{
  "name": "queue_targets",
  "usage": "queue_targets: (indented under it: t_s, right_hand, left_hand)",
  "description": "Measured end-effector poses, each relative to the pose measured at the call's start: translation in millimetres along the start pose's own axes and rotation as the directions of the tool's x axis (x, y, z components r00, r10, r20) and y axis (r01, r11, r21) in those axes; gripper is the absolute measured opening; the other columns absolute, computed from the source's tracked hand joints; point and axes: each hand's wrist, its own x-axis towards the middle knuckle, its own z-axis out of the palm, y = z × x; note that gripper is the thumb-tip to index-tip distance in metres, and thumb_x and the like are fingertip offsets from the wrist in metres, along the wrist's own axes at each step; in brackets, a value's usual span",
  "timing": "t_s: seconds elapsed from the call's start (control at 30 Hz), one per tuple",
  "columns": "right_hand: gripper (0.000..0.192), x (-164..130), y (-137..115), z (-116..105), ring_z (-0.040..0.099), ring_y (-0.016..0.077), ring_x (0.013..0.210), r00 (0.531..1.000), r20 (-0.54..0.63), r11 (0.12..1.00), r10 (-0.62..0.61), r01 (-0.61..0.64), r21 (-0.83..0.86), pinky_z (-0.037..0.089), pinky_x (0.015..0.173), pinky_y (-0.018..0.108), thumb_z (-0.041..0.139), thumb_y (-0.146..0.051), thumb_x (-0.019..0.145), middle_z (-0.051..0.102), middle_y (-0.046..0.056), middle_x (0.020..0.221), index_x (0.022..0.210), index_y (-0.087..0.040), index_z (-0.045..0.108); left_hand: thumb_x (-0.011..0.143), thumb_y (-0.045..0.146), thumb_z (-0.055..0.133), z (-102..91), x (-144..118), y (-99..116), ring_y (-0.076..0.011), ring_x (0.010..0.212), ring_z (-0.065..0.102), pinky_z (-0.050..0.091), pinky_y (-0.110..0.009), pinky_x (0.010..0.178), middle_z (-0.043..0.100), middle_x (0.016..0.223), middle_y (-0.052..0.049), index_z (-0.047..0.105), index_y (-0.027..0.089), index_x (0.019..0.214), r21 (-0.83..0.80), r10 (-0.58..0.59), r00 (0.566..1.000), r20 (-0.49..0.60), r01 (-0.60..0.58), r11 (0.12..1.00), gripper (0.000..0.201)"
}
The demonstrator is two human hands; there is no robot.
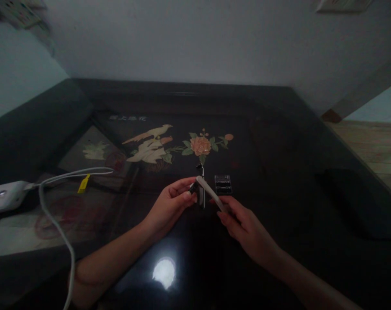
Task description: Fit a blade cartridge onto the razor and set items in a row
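My right hand [239,219] is closed around the lower end of a slim, pale, razor-like handle [210,190], which tilts up to the left. At its upper end, a small black piece [193,187] is pinched in the fingers of my left hand [174,200]. The piece meets or nearly touches the handle tip; the exact contact is too dark to tell. Just behind, a thin silver-and-black item [202,200] with a dark top lies on the table, partly hidden by the handle. A small clear-edged black case [223,184] with compartments rests beyond my right hand.
The glossy dark table [279,142] bears a bird-and-flower picture. At left lies a white device [8,196] with a white cable [58,228] looping towards the front edge, and a yellow tag [83,184]. A dark object [360,202] sits at right. A wall [189,43] rises behind.
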Motion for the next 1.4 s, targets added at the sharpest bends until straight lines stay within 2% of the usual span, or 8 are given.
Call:
queue_targets:
  t_s: [0.1, 0.27, 0.43, 0.57, 0.7, 1.0, 1.17, 1.4]
  right_hand:
    - [0.031, -2, 0, -1, 0.040, 0.0070, 0.045, 0.999, -0.039, 0.997, 0.002, 0.002, 0.083, 0.032, 0.040, 0.020, 0.044, -0.036, 0.095, 0.049, -0.004, 0.071, 0.120, -0.018, 0.047]
    - [0.034, 2, -1, -17, 0.050, 0.0105, 0.049, 0.977, -0.208, 0.997, -0.048, 0.058, 0.043, 0.044, 0.047, 0.023, 0.039, -0.041, 0.096, 0.049, -0.004, 0.063, 0.110, -0.014, 0.053]
    - [0.036, 14, 7, -44, 0.054, 0.0142, 0.056, 0.898, -0.417, 0.984, -0.139, 0.077, -0.162, 0.047, 0.052, 0.026, 0.042, -0.036, 0.094, 0.053, 0.000, 0.066, 0.116, -0.014, 0.059]
    - [0.030, 20, 19, -58, 0.059, 0.0173, 0.064, 0.821, -0.498, 0.890, -0.280, 0.027, -0.455, 0.046, 0.061, 0.029, 0.043, -0.028, 0.093, 0.062, 0.004, 0.073, 0.115, -0.016, 0.060]
    - [0.032, 24, 29, -66, 0.062, 0.0184, 0.067, 0.822, -0.507, 0.824, -0.260, -0.085, -0.560, 0.046, 0.062, 0.029, 0.040, -0.024, 0.094, 0.064, 0.004, 0.076, 0.120, -0.017, 0.057]
    - [0.038, 25, 33, -66, 0.066, 0.0240, 0.089, 0.802, -0.537, 0.728, -0.262, -0.202, -0.655, 0.049, 0.077, 0.037, 0.038, -0.018, 0.091, 0.066, 0.011, 0.107, 0.125, -0.018, 0.056]
    - [0.042, 25, 33, -64, 0.064, 0.0275, 0.102, 0.813, -0.531, 0.694, -0.238, -0.240, -0.679, 0.049, 0.084, 0.041, 0.038, -0.014, 0.090, 0.065, 0.015, 0.114, 0.128, -0.014, 0.055]
    - [0.044, 25, 33, -62, 0.065, 0.0279, 0.101, 0.834, -0.508, 0.663, -0.216, -0.256, -0.703, 0.050, 0.085, 0.042, 0.036, -0.012, 0.090, 0.065, 0.015, 0.115, 0.130, -0.014, 0.053]
  left_hand:
    - [0.055, 0.027, 0.091, 0.0, 0, 1, -0.0091, 0.068, 0.062, 0.050, -0.018, 0.068, 0.075, 0.095, -0.007, 0.076, 0.018, 0.094, 0.021, -0.003, 1.000, -0.022, 0.003, 1.000, 0.043]
    - [0.058, 0.025, 0.089, -2.4, 2, 1, -0.0063, 0.066, 0.060, 0.048, -0.015, 0.065, 0.075, 0.096, -0.005, 0.075, 0.020, 0.096, 0.037, 0.018, 0.999, -0.037, -0.017, 0.999, 0.041]
    - [0.057, 0.024, 0.090, -3.3, 2, 0, -0.0086, 0.070, 0.061, 0.048, -0.017, 0.065, 0.074, 0.098, -0.005, 0.074, 0.020, 0.096, 0.068, 0.048, 0.998, -0.037, -0.045, 0.997, 0.042]
    - [0.056, 0.026, 0.090, -2.3, 1, -1, -0.0101, 0.068, 0.060, 0.045, -0.019, 0.061, 0.074, 0.093, -0.005, 0.073, 0.018, 0.093, 0.129, 0.078, 0.997, -0.025, -0.074, 0.989, 0.041]
    - [0.057, 0.028, 0.089, -4.0, 1, -2, -0.0097, 0.061, 0.055, 0.042, -0.020, 0.058, 0.073, 0.087, -0.006, 0.072, 0.016, 0.091, 0.186, 0.130, 0.992, -0.007, -0.126, 0.974, 0.040]
    - [0.066, 0.033, 0.085, -7.4, 2, -2, -0.0086, 0.061, 0.052, 0.039, -0.020, 0.057, 0.071, 0.089, -0.004, 0.070, 0.017, 0.092, 0.288, 0.157, 0.986, 0.051, -0.165, 0.943, 0.034]
    - [0.066, 0.032, 0.084, -8.6, 2, -3, -0.0100, 0.063, 0.055, 0.040, -0.020, 0.058, 0.070, 0.087, -0.004, 0.069, 0.017, 0.091, 0.337, 0.157, 0.985, 0.069, -0.171, 0.926, 0.033]
    - [0.066, 0.034, 0.083, -13.3, 5, -6, -0.0127, 0.073, 0.059, 0.044, -0.022, 0.064, 0.070, 0.092, -0.004, 0.067, 0.018, 0.094, 0.399, 0.146, 0.986, 0.080, -0.166, 0.902, 0.036]
